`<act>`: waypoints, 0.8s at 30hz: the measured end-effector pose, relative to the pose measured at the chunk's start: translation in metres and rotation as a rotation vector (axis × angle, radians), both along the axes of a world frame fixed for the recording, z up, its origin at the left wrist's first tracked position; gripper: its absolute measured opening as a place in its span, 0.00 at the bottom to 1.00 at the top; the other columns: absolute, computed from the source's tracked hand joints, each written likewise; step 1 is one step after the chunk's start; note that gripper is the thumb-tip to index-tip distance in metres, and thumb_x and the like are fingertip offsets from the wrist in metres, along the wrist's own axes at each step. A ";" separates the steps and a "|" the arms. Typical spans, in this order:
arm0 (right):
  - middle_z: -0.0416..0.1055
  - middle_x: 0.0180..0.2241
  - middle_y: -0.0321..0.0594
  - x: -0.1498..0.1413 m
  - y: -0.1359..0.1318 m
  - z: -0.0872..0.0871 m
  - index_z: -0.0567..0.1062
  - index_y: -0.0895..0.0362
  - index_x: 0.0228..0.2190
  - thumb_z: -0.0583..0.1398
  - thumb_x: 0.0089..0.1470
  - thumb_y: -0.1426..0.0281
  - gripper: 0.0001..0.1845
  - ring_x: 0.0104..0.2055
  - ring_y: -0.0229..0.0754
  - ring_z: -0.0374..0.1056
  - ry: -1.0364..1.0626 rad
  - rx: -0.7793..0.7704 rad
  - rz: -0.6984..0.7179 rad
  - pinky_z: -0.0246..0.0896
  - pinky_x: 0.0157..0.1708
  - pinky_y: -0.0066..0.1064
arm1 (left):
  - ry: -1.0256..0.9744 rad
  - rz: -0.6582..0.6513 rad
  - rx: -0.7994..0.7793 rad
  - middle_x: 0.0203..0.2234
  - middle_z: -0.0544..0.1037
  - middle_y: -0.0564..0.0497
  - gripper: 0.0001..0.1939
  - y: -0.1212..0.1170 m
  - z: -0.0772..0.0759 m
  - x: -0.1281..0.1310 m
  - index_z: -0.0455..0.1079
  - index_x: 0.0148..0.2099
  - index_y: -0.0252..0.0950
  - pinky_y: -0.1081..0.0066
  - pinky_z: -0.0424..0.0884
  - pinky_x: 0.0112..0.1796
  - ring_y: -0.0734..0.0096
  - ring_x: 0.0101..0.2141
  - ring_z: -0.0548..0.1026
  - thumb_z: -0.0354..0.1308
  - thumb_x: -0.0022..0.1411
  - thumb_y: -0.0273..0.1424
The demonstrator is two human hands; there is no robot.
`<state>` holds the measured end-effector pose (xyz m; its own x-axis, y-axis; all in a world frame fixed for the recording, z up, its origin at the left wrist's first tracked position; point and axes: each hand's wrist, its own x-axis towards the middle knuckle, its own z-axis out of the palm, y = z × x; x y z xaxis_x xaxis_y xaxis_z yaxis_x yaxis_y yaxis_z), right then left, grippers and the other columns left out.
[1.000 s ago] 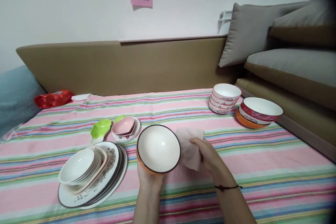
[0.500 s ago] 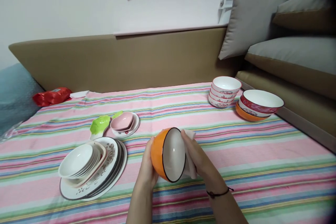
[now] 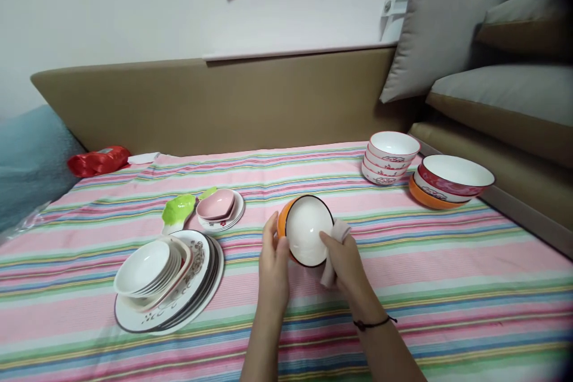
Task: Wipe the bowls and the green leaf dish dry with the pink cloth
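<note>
An orange bowl (image 3: 308, 233) with a white inside and dark rim is held tilted above the striped cloth, its mouth facing me. My left hand (image 3: 274, 256) grips its left side, thumb near the rim. At the right rim, my right hand (image 3: 342, 256) holds a pale cloth (image 3: 329, 274) bunched under the palm and against the bowl's outside. The right thumb reaches over the rim onto the white inside. The fingers behind the bowl are partly hidden.
Left stands a pile of plates (image 3: 215, 286) topped by small white bowls (image 3: 141, 265). Beyond are a green dish (image 3: 178, 210) and pink dishes (image 3: 215, 204). Right are stacked white bowls (image 3: 389, 158) and larger bowls (image 3: 456, 182). A red bundle (image 3: 99, 161) lies far left.
The bowl has turned so its mouth faces me more, and it has risen slightly. The right thumb now lies over the rim. The view has shifted a little left.
</note>
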<state>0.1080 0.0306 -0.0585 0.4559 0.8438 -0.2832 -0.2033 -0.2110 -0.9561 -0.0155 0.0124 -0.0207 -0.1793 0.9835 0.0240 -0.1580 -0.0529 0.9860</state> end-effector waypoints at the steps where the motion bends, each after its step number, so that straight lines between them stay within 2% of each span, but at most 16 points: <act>1: 0.78 0.35 0.45 0.000 0.000 -0.001 0.74 0.61 0.39 0.65 0.38 0.61 0.25 0.39 0.51 0.75 0.005 0.003 0.005 0.69 0.32 0.33 | 0.103 -0.021 0.015 0.62 0.62 0.45 0.32 -0.001 -0.001 0.001 0.58 0.63 0.43 0.61 0.65 0.53 0.56 0.59 0.63 0.58 0.58 0.44; 3: 0.78 0.34 0.45 0.000 0.001 -0.002 0.74 0.61 0.38 0.65 0.39 0.61 0.24 0.36 0.50 0.75 0.010 0.000 0.050 0.69 0.30 0.33 | 0.246 -0.025 0.020 0.63 0.60 0.46 0.35 -0.003 -0.003 0.001 0.55 0.65 0.43 0.61 0.64 0.54 0.56 0.59 0.63 0.59 0.57 0.35; 5: 0.78 0.34 0.44 0.002 0.000 -0.001 0.75 0.60 0.39 0.64 0.41 0.60 0.23 0.36 0.49 0.75 -0.023 0.005 0.117 0.69 0.30 0.33 | 0.297 -0.009 0.021 0.62 0.62 0.47 0.36 -0.002 -0.005 -0.004 0.53 0.66 0.42 0.61 0.63 0.55 0.56 0.59 0.63 0.55 0.56 0.28; 7: 0.78 0.36 0.44 0.007 -0.002 0.003 0.75 0.60 0.42 0.63 0.45 0.58 0.24 0.38 0.50 0.74 -0.100 0.029 0.195 0.69 0.32 0.34 | 0.317 -0.049 0.033 0.61 0.64 0.48 0.36 0.000 -0.006 -0.014 0.55 0.66 0.41 0.62 0.61 0.57 0.58 0.60 0.62 0.51 0.54 0.24; 10: 0.77 0.40 0.42 0.016 -0.004 0.010 0.73 0.57 0.47 0.60 0.50 0.58 0.24 0.43 0.50 0.72 -0.245 0.115 0.338 0.69 0.38 0.37 | 0.374 -0.176 0.025 0.60 0.66 0.50 0.34 0.002 -0.006 -0.028 0.61 0.63 0.40 0.62 0.57 0.59 0.59 0.60 0.61 0.48 0.52 0.24; 14: 0.75 0.45 0.40 0.027 -0.006 0.023 0.72 0.54 0.49 0.57 0.55 0.59 0.22 0.46 0.47 0.71 -0.325 0.282 0.559 0.66 0.44 0.36 | 0.419 -0.334 -0.030 0.56 0.71 0.49 0.29 0.000 0.000 -0.036 0.68 0.58 0.39 0.61 0.57 0.58 0.58 0.57 0.65 0.47 0.53 0.25; 16: 0.75 0.46 0.41 0.030 -0.008 0.028 0.72 0.54 0.49 0.57 0.56 0.60 0.21 0.46 0.46 0.70 -0.358 0.322 0.657 0.65 0.45 0.35 | 0.403 -0.377 -0.066 0.53 0.74 0.49 0.26 -0.002 0.003 -0.035 0.69 0.57 0.40 0.61 0.60 0.56 0.57 0.55 0.67 0.49 0.56 0.28; 18: 0.75 0.46 0.41 0.033 -0.009 0.031 0.73 0.54 0.48 0.57 0.55 0.60 0.20 0.46 0.47 0.70 -0.376 0.326 0.700 0.64 0.45 0.35 | 0.367 -0.375 -0.141 0.48 0.77 0.49 0.26 -0.005 0.005 -0.033 0.66 0.60 0.42 0.59 0.63 0.53 0.55 0.52 0.71 0.52 0.59 0.34; 21: 0.76 0.43 0.41 0.034 -0.009 0.028 0.75 0.55 0.45 0.59 0.54 0.58 0.20 0.45 0.48 0.70 -0.349 0.288 0.628 0.64 0.44 0.36 | 0.278 -0.304 -0.229 0.45 0.77 0.47 0.30 -0.005 0.007 -0.028 0.59 0.64 0.42 0.58 0.66 0.50 0.55 0.48 0.73 0.52 0.62 0.44; 24: 0.76 0.41 0.42 0.028 -0.007 0.015 0.75 0.57 0.43 0.59 0.52 0.57 0.22 0.42 0.49 0.70 -0.331 0.236 0.308 0.65 0.42 0.38 | 0.142 -0.259 -0.181 0.54 0.71 0.43 0.34 -0.003 0.005 -0.019 0.53 0.67 0.40 0.60 0.64 0.53 0.56 0.53 0.69 0.50 0.63 0.48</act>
<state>0.1363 0.0237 -0.0431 0.2086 0.9768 0.0486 0.1568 0.0156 -0.9875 -0.0346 0.0089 -0.0159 0.0691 0.9866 -0.1479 -0.0042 0.1485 0.9889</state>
